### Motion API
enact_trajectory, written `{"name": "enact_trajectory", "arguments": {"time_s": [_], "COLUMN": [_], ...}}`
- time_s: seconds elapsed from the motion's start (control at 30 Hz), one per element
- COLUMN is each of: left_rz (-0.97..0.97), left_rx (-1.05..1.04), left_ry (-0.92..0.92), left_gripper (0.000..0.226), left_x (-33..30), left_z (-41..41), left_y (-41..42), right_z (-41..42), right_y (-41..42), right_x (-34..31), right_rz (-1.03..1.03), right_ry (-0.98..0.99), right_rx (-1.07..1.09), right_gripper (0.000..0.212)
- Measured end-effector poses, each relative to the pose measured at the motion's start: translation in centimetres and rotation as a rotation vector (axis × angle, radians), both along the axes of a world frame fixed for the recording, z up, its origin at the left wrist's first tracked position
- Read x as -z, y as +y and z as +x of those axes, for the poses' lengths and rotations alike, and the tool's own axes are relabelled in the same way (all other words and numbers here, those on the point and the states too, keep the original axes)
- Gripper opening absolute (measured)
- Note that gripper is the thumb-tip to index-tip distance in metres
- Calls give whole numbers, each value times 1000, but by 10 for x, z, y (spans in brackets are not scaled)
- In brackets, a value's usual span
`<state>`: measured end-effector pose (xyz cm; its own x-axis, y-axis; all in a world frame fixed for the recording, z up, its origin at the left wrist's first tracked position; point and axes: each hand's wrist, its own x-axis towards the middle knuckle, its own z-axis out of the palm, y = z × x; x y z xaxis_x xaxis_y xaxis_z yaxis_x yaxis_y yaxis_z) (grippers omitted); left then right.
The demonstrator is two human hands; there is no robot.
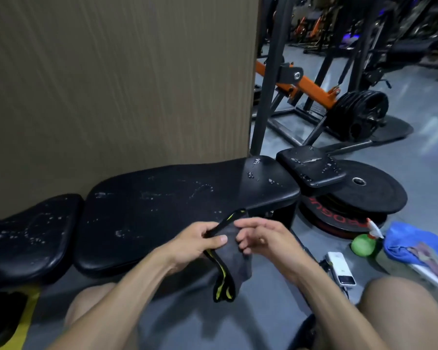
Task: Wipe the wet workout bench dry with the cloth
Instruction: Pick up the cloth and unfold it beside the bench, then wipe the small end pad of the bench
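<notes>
Cloth [232,245] in left hand [195,242], w/ right hand [261,238].

Bench [162,203]: black padded workout bench in several pads, set along the wall, water droplets scattered across the tops.
Cloth [234,263]: dark grey, yellow-and-black trim, hanging in folds off the bench's front edge, not touching the pads.
</notes>
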<state>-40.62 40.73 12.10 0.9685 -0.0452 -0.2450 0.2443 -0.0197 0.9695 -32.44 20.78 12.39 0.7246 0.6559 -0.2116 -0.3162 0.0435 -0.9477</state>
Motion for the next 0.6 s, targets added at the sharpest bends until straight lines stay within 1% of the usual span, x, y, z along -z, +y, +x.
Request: {"name": "enact_trajectory", "arguments": {"time_s": [0.07,0.1,0.17,0.2,0.23,0.27,0.33,0.4,0.43,0.5,0.53,0.6], "left_rz": [78,98,107,104,104,102,101,110,107,79,57,15], "left_rx": [61,100,167,191,192,157,127,124,97,56,55,75], "left_ry": [-32,-37,-56,-70,-79,-90,-113,-129,-128,-128,-124,-120], "left_gripper": [26,24,23,23,24,24,29,42,43,33,28,26], "left_x": [-26,-39,-68,-84,-97,-106,-118,-120,-116,-107,-100,-88], "left_z": [12,17,28,35,42,50,67,82,88,97,103,116], "left_y": [-8,-12,-26,-33,-39,-44,-51,-62,-65,-74,-77,-86], "right_z": [16,23,35,39,42,44,45,42,42,41,39,36], "right_y": [-20,-33,-58,-70,-80,-87,-99,-103,-105,-109,-110,-112], "right_x": [-12,-17,-28,-33,-37,-41,-46,-53,-55,-60,-64,-67], "right_rz": [-27,-55,-87,-78,-65,-48,18,94,126,180,226,370], "right_ry": [-155,-254,-406,-427,-414,-382,-303,-218,-197,-171,-127,65], "right_rx": [160,214,232,204,166,123,62,83,118,176,182,132], "right_gripper": [29,28,36,46,55,60,52,41,35,27,26,34]}}
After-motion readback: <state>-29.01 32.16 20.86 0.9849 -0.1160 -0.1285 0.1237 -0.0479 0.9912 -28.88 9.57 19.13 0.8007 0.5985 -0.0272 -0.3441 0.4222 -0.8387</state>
